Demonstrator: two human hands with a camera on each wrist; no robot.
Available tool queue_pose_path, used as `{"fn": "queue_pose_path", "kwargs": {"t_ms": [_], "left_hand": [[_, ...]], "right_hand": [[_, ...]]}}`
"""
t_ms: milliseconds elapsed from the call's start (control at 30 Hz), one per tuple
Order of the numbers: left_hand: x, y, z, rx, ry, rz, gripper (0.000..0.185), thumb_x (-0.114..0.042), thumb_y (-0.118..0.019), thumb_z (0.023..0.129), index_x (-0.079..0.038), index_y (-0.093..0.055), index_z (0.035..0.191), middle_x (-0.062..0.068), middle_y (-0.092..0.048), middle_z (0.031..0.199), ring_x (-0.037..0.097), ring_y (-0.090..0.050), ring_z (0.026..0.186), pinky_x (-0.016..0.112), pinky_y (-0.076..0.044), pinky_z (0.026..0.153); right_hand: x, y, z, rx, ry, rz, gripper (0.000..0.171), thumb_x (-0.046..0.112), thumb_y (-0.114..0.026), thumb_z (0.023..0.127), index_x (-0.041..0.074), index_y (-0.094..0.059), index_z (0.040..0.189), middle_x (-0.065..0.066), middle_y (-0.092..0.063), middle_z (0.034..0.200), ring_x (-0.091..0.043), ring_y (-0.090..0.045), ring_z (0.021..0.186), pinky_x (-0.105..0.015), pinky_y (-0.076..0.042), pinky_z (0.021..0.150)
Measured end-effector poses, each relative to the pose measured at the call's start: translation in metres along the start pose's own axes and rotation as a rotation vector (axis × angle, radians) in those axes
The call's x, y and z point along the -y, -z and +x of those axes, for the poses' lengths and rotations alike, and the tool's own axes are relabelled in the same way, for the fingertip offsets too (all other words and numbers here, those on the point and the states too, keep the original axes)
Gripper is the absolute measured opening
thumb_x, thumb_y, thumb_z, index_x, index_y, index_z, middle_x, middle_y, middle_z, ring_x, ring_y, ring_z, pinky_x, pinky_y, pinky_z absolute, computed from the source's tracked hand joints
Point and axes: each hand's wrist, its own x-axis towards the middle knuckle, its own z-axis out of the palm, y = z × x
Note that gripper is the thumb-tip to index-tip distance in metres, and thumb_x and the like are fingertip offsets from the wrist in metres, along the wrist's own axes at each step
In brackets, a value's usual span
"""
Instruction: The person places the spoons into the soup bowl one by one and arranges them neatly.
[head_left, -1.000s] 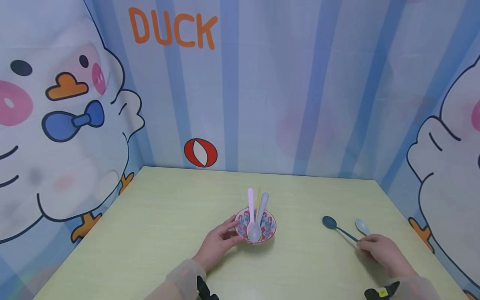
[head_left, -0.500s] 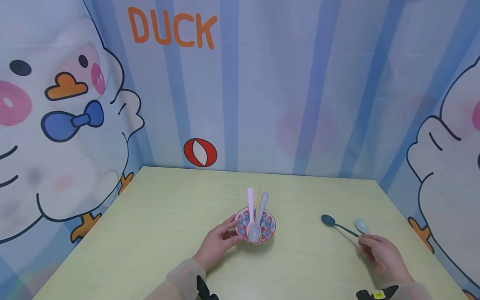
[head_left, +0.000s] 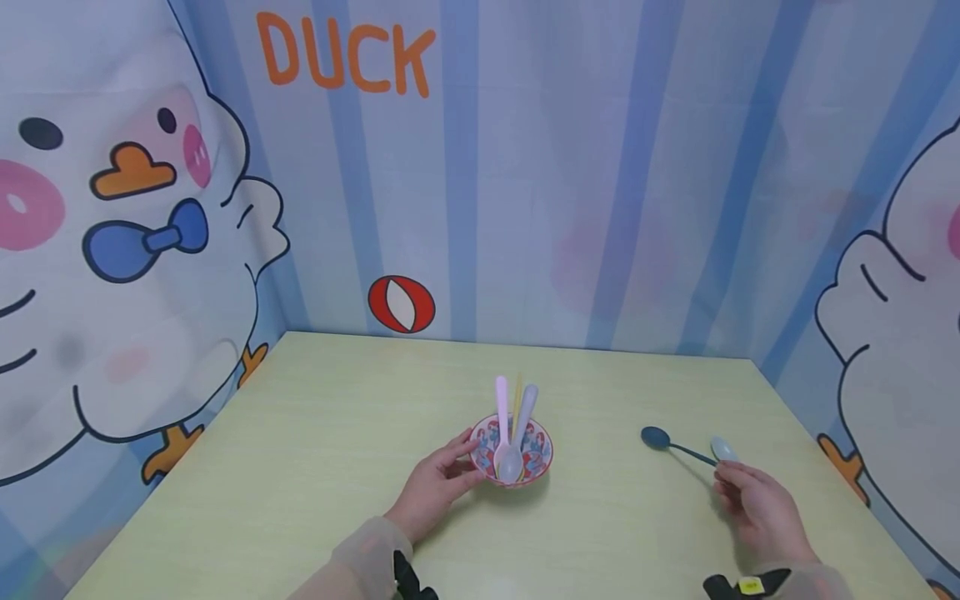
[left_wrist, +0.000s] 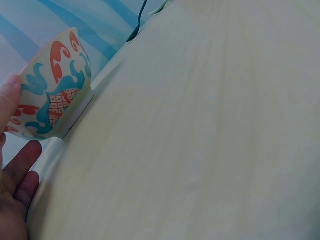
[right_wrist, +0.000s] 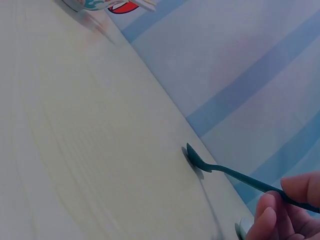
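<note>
My left hand (head_left: 438,483) holds the left side of a small patterned bowl (head_left: 536,450), its thumb near the front and fingers farther back. In the left wrist view, the bowl's red-and-blue outer wall (left_wrist: 60,95) shows beside that hand. A pink spoon (head_left: 502,404), a lavender spoon (head_left: 527,412) and thin yellow sticks (head_left: 517,400) lean in the bowl. At the right, my right hand (head_left: 761,508) pinches the handle of a dark teal spoon (right_wrist: 240,178), whose head points left, close over the table. Beyond the right fingers lies a pale blue spoon (head_left: 722,448), its handle hidden.
The pale yellow table (head_left: 360,400) runs back to a blue striped curtain (head_left: 540,183) printed with ducks. The curtain also hangs along the left and right sides. A black wrist strap (head_left: 723,587) shows at my right sleeve.
The right hand has moved slightly left, and the teal spoon has lifted a little with it. The left hand and bowl have stayed where they were.
</note>
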Motion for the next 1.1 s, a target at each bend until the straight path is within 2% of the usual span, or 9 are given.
{"fn": "queue_pose_path", "kwargs": {"t_ms": [167, 233, 400, 500, 600, 733, 833, 967, 1100], "left_hand": [[0.000, 0.000, 0.000, 0.001, -0.004, 0.010, 0.052, -0.027, -0.073, 0.087, -0.015, -0.057, 0.135, -0.001, -0.034, 0.154, 0.019, -0.061, 0.107, 0.024, -0.051, 0.082], [0.000, 0.001, 0.000, 0.002, -0.007, 0.011, 0.052, -0.027, -0.072, 0.087, -0.014, -0.057, 0.135, -0.001, -0.035, 0.154, 0.019, -0.061, 0.107, 0.024, -0.051, 0.082], [0.001, 0.000, 0.001, 0.002, -0.008, 0.011, 0.051, -0.026, -0.072, 0.087, -0.014, -0.057, 0.135, 0.000, -0.034, 0.154, 0.020, -0.061, 0.107, 0.024, -0.051, 0.082], [0.001, 0.000, 0.001, 0.000, -0.011, 0.010, 0.051, -0.026, -0.072, 0.087, -0.014, -0.057, 0.135, -0.001, -0.035, 0.154, 0.020, -0.061, 0.108, 0.023, -0.051, 0.082], [0.000, 0.000, 0.000, 0.000, -0.014, 0.007, 0.051, -0.026, -0.072, 0.087, -0.014, -0.057, 0.135, 0.000, -0.035, 0.154, 0.020, -0.061, 0.108, 0.023, -0.051, 0.083], [0.000, 0.000, 0.000, 0.002, -0.005, 0.002, 0.051, -0.026, -0.072, 0.087, -0.015, -0.057, 0.135, -0.001, -0.034, 0.154, 0.020, -0.060, 0.108, 0.024, -0.051, 0.083], [0.001, 0.000, 0.000, 0.002, 0.002, 0.004, 0.051, -0.025, -0.072, 0.088, -0.015, -0.057, 0.136, -0.001, -0.034, 0.154, 0.020, -0.060, 0.109, 0.023, -0.051, 0.082], [0.002, 0.000, 0.002, 0.003, 0.004, -0.001, 0.050, -0.019, -0.070, 0.089, -0.012, -0.055, 0.136, 0.002, -0.033, 0.155, 0.023, -0.060, 0.110, 0.023, -0.051, 0.081], [0.002, 0.000, 0.002, 0.005, -0.001, 0.003, 0.050, -0.018, -0.070, 0.089, -0.010, -0.055, 0.136, 0.004, -0.032, 0.155, 0.024, -0.060, 0.109, 0.023, -0.051, 0.081]], "right_hand": [[0.001, 0.000, -0.001, 0.004, -0.022, 0.096, 0.051, 0.022, -0.055, 0.099, 0.013, -0.037, 0.146, 0.004, -0.055, 0.110, -0.008, -0.052, 0.096, -0.023, -0.049, 0.080], [0.001, -0.001, -0.001, -0.010, -0.033, 0.140, 0.048, 0.024, -0.058, 0.098, 0.017, -0.042, 0.142, 0.005, -0.055, 0.110, -0.008, -0.051, 0.098, -0.022, -0.049, 0.081], [0.000, -0.003, 0.000, -0.049, -0.032, 0.205, 0.043, 0.028, -0.061, 0.095, 0.019, -0.048, 0.136, 0.003, -0.052, 0.117, -0.010, -0.050, 0.103, -0.022, -0.049, 0.085], [0.001, -0.004, 0.002, -0.058, -0.022, 0.234, 0.044, 0.027, -0.059, 0.096, 0.018, -0.047, 0.137, 0.002, -0.053, 0.118, -0.009, -0.053, 0.105, -0.023, -0.050, 0.088], [0.002, -0.004, 0.002, -0.063, -0.004, 0.265, 0.042, 0.027, -0.058, 0.097, 0.017, -0.048, 0.136, 0.004, -0.058, 0.111, -0.007, -0.058, 0.101, -0.023, -0.051, 0.086], [0.004, -0.004, 0.001, -0.061, 0.027, 0.301, 0.038, 0.024, -0.058, 0.097, 0.014, -0.049, 0.132, 0.007, -0.064, 0.090, -0.006, -0.064, 0.090, -0.022, -0.053, 0.080], [0.006, -0.006, 0.000, -0.058, 0.052, 0.309, 0.033, 0.021, -0.058, 0.097, 0.013, -0.050, 0.128, 0.008, -0.064, 0.084, -0.006, -0.066, 0.086, -0.023, -0.054, 0.079], [0.010, -0.009, -0.001, -0.057, 0.078, 0.292, 0.027, 0.020, -0.058, 0.097, 0.013, -0.051, 0.122, 0.005, -0.064, 0.090, -0.008, -0.067, 0.087, -0.023, -0.054, 0.079], [0.016, -0.012, -0.004, -0.046, 0.092, 0.280, 0.030, 0.024, -0.060, 0.096, 0.012, -0.050, 0.121, 0.003, -0.064, 0.095, -0.009, -0.067, 0.088, -0.024, -0.055, 0.078]]}}
